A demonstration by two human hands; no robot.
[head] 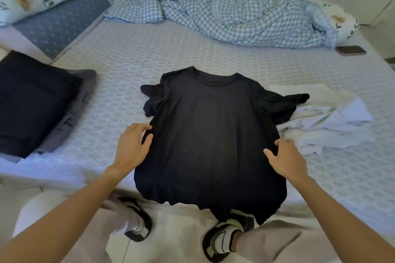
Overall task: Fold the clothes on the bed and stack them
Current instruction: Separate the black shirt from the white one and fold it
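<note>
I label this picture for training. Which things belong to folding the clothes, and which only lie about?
For the job:
black T-shirt
left hand
right hand
folded stack
white garment

Lying about:
checked quilt
phone
pillows

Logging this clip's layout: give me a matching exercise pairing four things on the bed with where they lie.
Things:
1. black T-shirt
2. folded stack
3. white garment
4. phone

Places:
A. far right, by the checked duvet
B. left side of the bed
C. centre, spread flat between both hands
D. right of the T-shirt, crumpled

Pairs: 1-C, 2-B, 3-D, 4-A
</note>
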